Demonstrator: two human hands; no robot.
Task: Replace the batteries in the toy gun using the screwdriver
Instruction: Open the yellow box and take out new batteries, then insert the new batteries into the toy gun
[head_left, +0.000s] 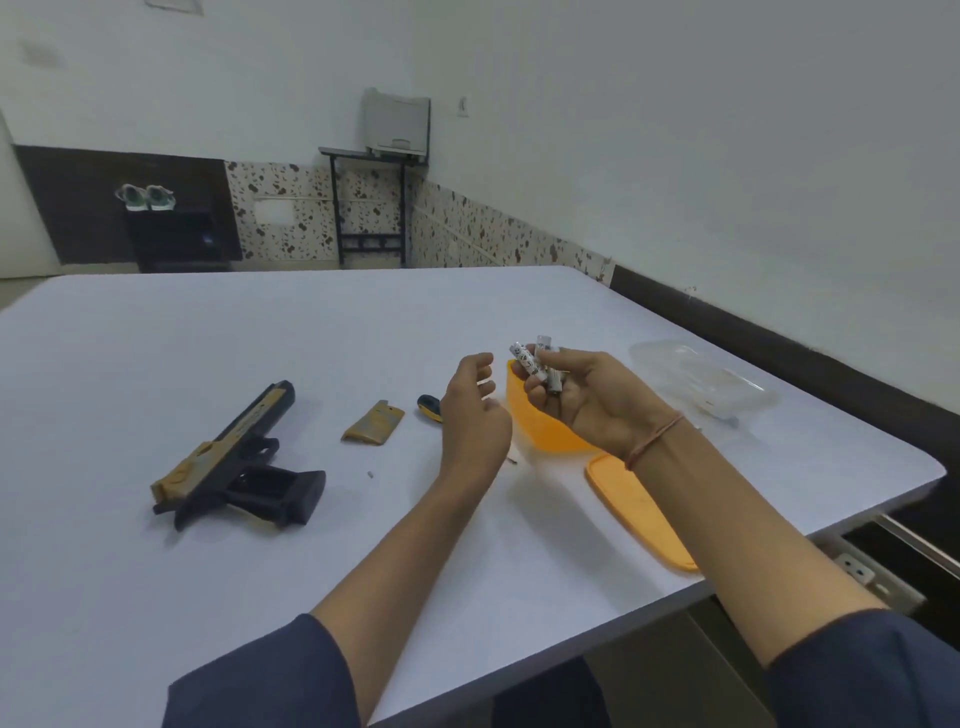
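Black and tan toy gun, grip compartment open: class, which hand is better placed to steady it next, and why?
Left, probably. The empty left hand hovers nearer the black and tan plastic toy gun, lying to its left on the white table; the right hand grips the white cylindrical batteries.

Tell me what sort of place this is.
Likely a plain room in a home or small office: a white table, shoes on a dark rack, and what looks like a printer on a small stand.

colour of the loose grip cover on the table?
Tan-gold, scuffed-looking: the grip cover, clearest in the head view.
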